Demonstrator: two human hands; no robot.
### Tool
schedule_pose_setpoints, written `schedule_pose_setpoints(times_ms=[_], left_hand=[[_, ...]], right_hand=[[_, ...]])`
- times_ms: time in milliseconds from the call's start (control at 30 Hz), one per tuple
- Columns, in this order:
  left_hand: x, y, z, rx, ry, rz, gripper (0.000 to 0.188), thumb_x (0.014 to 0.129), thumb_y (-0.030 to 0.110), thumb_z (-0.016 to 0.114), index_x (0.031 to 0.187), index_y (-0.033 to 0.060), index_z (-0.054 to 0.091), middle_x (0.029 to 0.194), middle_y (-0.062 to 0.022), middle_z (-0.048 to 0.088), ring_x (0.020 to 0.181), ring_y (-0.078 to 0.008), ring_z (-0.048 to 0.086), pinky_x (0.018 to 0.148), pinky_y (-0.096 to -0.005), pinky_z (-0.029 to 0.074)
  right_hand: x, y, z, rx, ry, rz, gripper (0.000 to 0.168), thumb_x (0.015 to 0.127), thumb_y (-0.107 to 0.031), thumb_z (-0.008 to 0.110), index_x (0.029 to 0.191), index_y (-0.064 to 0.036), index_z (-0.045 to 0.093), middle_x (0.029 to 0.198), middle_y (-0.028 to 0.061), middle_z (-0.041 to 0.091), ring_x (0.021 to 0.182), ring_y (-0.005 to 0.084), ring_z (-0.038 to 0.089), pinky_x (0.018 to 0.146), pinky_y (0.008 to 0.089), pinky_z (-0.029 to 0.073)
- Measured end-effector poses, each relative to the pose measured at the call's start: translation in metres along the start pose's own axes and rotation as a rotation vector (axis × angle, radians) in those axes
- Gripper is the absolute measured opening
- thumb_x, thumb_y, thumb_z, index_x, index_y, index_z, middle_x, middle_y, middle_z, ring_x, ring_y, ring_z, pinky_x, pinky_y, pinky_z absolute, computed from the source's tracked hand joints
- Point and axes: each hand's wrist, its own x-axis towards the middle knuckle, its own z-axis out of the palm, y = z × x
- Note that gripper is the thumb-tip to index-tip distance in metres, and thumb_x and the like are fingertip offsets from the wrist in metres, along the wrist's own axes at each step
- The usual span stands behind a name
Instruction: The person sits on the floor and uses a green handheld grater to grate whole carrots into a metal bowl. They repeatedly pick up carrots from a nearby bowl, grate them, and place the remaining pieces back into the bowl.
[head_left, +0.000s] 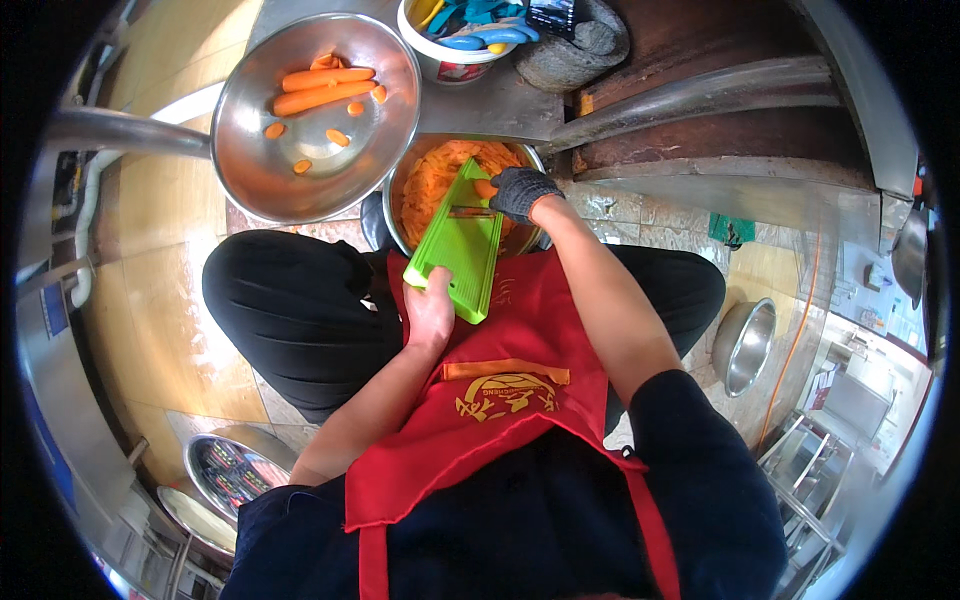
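Observation:
My bare left hand (430, 306) grips the near end of a green plastic mandoline slicer (466, 247), which slants over a metal pot (537, 159). Sliced carrot (427, 180) fills much of that pot. In a dark knitted glove, my right hand (523, 193) holds a carrot piece (486, 188) against the slicer's upper part, just beyond its metal blade (472, 212). Most of the piece is hidden by the glove. Up and to the left, a wide steel bowl (255, 161) contains peeled carrots (326, 88) and several small cut ends (337, 137).
A white bucket (420, 56) with gloves stands at the back beside a stone mortar (551, 64); a phone (551, 15) rests above them. Metal rails (697, 97) flank the right side. An empty steel bowl (744, 347) is on the right, and another basin (225, 450) sits lower left.

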Motion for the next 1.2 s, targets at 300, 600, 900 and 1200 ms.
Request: schedule_pose_setpoints(times_ms=[300,600,900,1200], left_hand=[[0.0,0.001,-0.002,0.018,0.03,0.023,0.025,0.083,0.011,0.052,0.102,-0.0029,0.06,0.084,-0.0043,0.061,0.073,-0.0124,0.056,0.066,-0.0292,0.046],[0.0,0.001,-0.001,-0.008,0.034,-0.024,0.028,0.082,0.012,0.051,0.104,-0.0033,0.059,0.09,-0.0063,0.062,0.082,-0.0158,0.057,0.074,-0.0302,0.046],[-0.005,0.011,0.0,0.022,0.003,-0.018,0.028,0.082,0.014,0.053,0.105,-0.0011,0.059,0.092,-0.0046,0.061,0.081,-0.0154,0.057,0.075,-0.0298,0.046],[0.001,0.001,-0.008,-0.011,0.021,-0.056,0.028,0.082,0.012,0.053,0.106,-0.0014,0.058,0.094,-0.0053,0.061,0.083,-0.0158,0.056,0.076,-0.0293,0.046]], right_hand=[[-0.142,-0.09,-0.094,0.066,-0.034,-0.097,0.034,0.083,-0.035,0.055,0.108,-0.013,0.063,0.091,0.0208,0.067,0.086,0.0366,0.065,0.076,0.0478,0.051],[-0.01,-0.014,-0.015,-0.011,0.0,-0.076,0.031,0.083,-0.031,0.051,0.096,-0.01,0.069,0.1,0.0195,0.066,0.093,0.0364,0.064,0.078,0.0467,0.051],[-0.106,-0.078,-0.059,0.024,-0.055,-0.015,0.036,0.084,-0.036,0.058,0.11,-0.012,0.06,0.095,0.0189,0.066,0.089,0.0364,0.065,0.076,0.0482,0.051],[-0.051,-0.042,-0.053,0.025,-0.175,-0.152,0.031,0.083,-0.033,0.055,0.099,-0.009,0.067,0.094,0.0196,0.066,0.09,0.0366,0.064,0.08,0.0467,0.05]])
